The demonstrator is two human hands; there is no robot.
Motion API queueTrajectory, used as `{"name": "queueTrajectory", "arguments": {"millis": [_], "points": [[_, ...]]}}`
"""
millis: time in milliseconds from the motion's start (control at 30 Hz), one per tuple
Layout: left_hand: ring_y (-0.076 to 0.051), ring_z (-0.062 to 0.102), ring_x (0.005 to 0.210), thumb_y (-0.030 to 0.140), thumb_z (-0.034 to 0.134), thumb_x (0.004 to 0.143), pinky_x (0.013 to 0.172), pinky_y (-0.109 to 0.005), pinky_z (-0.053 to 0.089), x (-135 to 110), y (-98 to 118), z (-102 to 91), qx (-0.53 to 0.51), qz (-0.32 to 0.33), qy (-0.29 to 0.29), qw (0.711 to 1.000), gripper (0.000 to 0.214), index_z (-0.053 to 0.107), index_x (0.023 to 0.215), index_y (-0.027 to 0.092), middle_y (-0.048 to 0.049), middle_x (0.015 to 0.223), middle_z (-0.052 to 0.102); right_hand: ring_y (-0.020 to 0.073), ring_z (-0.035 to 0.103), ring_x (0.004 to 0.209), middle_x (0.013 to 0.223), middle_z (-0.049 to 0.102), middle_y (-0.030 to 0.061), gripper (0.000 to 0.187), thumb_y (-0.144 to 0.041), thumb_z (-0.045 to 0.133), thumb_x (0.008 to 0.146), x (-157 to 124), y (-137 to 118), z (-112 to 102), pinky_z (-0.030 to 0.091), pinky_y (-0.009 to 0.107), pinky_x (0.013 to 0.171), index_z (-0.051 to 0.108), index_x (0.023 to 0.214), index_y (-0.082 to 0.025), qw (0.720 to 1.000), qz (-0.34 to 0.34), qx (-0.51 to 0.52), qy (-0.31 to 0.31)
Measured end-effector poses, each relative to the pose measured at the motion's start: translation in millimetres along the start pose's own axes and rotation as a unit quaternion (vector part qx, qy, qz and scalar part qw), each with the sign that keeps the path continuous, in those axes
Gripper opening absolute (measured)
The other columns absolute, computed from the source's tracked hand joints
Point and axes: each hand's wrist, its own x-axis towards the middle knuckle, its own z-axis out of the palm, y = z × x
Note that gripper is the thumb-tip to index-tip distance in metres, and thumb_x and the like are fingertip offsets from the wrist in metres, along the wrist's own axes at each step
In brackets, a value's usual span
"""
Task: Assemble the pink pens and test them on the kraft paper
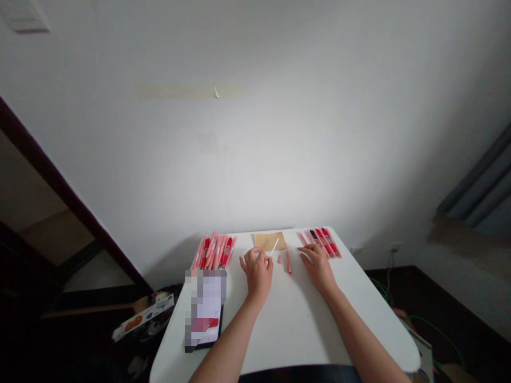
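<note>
My left hand (pixel 258 270) is closed, pinching a thin white pen refill (pixel 274 247) that slants up to the right from its fingertips. Just right of that hand, a pink pen barrel (pixel 288 263) lies on the white table, with a small pink pen piece (pixel 279 259) beside it. My right hand (pixel 317 266) hovers over or rests on the table to the right of the barrel, fingers apart and nothing visible in them. Behind the hands lies a tan sheet of paper (pixel 265 240), partly under the line of the refill.
A pile of pink and red pens (pixel 215 251) covers the table's back left corner. Several pens in a row (pixel 326 242) lie at the back right. A phone (pixel 205 308), partly blurred out, sits at the left edge. The wall (pixel 255 159) rises behind the table (pixel 287 330).
</note>
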Motion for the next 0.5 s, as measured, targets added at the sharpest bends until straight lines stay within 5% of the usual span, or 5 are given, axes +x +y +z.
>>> {"name": "queueTrajectory", "arguments": {"millis": [500], "points": [[-0.026,0.045,0.114,0.019,0.056,0.076,0.107,-0.06,0.024,-8,11,-3.5,0.066,0.012,-0.047,0.997,0.009,0.064,0.08,0.021,-0.0082,0.113,0.055,0.0247,0.054,0.092,0.098,0.061,0.0109,0.03,-0.037,0.046,0.091,1,-7,-3,0.046,0.044,0.085,0.072,0.1,-0.023,1.0,-0.001,-0.006,0.0]]}}
